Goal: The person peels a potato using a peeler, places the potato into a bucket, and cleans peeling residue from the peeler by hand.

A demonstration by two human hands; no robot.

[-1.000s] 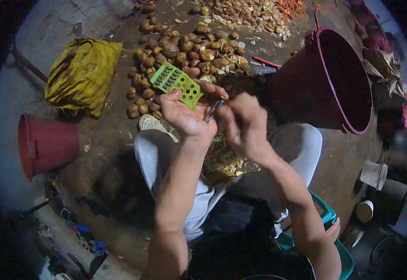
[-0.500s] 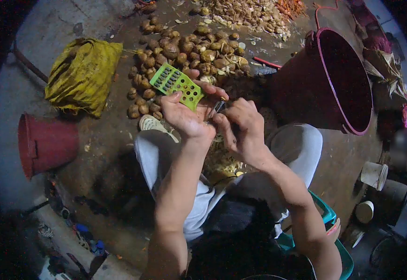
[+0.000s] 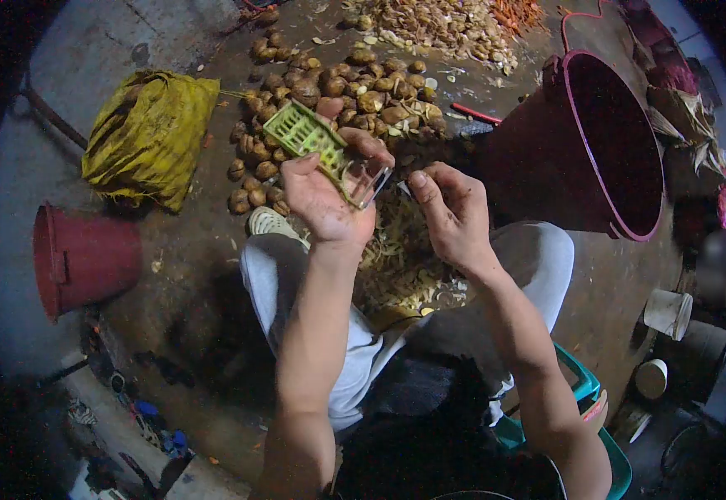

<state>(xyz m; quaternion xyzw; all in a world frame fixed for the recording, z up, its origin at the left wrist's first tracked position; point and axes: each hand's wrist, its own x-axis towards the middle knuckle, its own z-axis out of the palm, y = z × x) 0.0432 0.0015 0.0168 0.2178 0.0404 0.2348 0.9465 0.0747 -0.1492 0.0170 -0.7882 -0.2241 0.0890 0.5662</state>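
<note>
My left hand (image 3: 329, 196) is palm up and closed around a green peeler (image 3: 303, 136). Its flat body has rows of slots and holes, and a metal blade (image 3: 377, 185) spans its near end. Just right of the blade is my right hand (image 3: 454, 208), apart from it, thumb and fingertips pinched on a small whitish piece (image 3: 404, 190) too small to name. Beyond my hands lies a heap of brown round tubers or roots (image 3: 329, 87), some cut or partly peeled. Between my legs, below the hands, is a pile of pale peelings (image 3: 400, 271).
A large dark red bucket (image 3: 538, 142) leans at the right. To the left are a yellow woven sack (image 3: 150, 137) and a smaller red bucket (image 3: 92, 262). Pale peeled pieces (image 3: 442, 29) and orange shreds (image 3: 517, 12) lie at the back. A teal stool (image 3: 617, 458) is under me.
My right hand has moved right, away from the peeler's blade, with the small whitish piece in its pinch. The left hand has tilted the peeler, so its blade shows more plainly.
</note>
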